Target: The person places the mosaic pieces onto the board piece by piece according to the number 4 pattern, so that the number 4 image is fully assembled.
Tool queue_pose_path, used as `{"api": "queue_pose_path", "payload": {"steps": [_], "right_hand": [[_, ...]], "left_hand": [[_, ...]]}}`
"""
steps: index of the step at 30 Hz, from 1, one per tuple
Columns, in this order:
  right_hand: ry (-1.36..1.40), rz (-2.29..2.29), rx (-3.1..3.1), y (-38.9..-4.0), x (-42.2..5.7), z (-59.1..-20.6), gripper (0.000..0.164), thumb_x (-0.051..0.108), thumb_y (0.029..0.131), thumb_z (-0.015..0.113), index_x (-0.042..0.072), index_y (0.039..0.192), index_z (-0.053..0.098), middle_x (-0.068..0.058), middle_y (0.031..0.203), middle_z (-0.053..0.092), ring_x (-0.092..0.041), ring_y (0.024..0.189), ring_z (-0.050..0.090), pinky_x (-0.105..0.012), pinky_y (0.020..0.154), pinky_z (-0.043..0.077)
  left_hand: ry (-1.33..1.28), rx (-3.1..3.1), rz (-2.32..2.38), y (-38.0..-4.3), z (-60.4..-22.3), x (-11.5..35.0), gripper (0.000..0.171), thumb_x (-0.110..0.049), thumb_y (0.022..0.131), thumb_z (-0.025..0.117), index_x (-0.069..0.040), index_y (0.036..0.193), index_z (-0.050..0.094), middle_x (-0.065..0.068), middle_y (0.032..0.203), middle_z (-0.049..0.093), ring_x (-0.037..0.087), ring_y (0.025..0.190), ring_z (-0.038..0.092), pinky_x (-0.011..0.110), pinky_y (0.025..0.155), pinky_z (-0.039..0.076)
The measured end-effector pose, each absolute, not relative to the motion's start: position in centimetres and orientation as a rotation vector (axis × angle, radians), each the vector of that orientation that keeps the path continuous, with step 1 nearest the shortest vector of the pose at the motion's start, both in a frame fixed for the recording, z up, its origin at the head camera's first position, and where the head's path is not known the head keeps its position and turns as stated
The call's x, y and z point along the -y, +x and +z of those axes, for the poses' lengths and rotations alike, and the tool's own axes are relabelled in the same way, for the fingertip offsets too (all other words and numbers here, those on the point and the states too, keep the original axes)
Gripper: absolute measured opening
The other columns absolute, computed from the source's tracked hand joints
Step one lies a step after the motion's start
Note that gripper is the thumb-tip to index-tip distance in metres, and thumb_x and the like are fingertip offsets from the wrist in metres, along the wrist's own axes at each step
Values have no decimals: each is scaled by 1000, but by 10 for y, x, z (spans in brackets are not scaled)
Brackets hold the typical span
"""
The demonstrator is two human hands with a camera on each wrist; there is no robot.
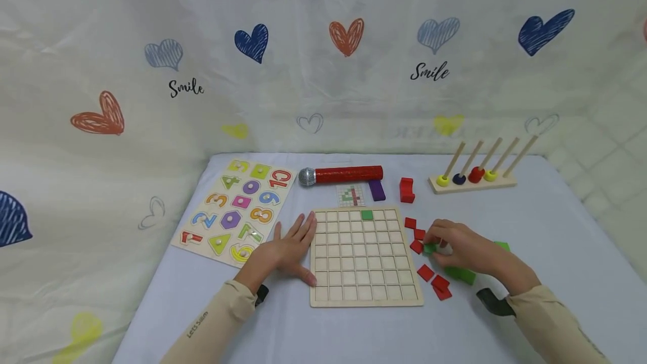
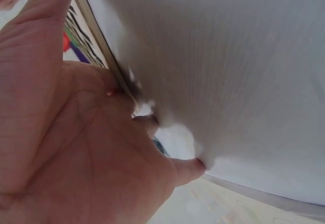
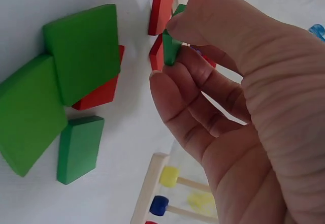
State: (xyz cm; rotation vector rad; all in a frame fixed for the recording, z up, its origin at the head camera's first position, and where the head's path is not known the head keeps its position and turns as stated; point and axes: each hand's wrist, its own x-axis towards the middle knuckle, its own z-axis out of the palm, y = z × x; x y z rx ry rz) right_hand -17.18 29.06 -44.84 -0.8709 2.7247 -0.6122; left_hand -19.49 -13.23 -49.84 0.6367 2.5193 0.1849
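A wooden grid board (image 1: 364, 257) lies on the white table with one green tile (image 1: 367, 215) set in its top row. My left hand (image 1: 292, 246) lies flat with straight fingers on the table, touching the board's left edge (image 2: 109, 56). My right hand (image 1: 450, 243) pinches a small green square tile (image 1: 429, 248) (image 3: 171, 46) between thumb and fingers, just right of the board. Loose red tiles (image 1: 433, 280) (image 3: 160, 13) and green tiles (image 1: 462, 274) (image 3: 84, 51) lie around that hand.
A number puzzle board (image 1: 235, 209) sits left of the grid. Behind the grid lie a red microphone (image 1: 341, 175), a pattern card (image 1: 351, 196), a purple block (image 1: 376, 190) and a red block (image 1: 406, 190). A peg rack with rings (image 1: 472, 176) (image 3: 167, 193) stands back right.
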Motion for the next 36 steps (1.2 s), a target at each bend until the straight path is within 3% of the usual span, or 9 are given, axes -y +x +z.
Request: {"api": "queue_pose_path", "payload": {"steps": [17, 26, 36], "right_hand": [[-1025, -647, -2722, -184, -263, -445, 20, 5, 88, 85, 13, 106, 78, 4, 101, 66, -11, 87, 62, -25, 75, 62], [-1066, -674, -2609, -198, -234, -451, 18, 3, 91, 80, 11, 107, 76, -2, 107, 65, -13, 88, 59, -19, 69, 56], [-1214, -546, -2675, -217, -193, -454, 13, 5, 92, 81, 10, 103, 78, -3, 104, 67, -16, 91, 59, -20, 74, 57]], "left_hand": [[655, -2510, 203, -198, -502, 134, 149, -75, 76, 84, -15, 172, -13, 1, 179, -27, 28, 168, -23, 77, 128, -9], [637, -2499, 212, -196, -504, 130, 148, -70, 75, 87, -16, 173, -10, 0, 180, -24, 27, 168, -23, 75, 128, -11], [638, -2516, 185, -197, -504, 131, 148, -72, 75, 86, -15, 173, -10, 1, 180, -24, 28, 168, -23, 76, 128, -10]]}}
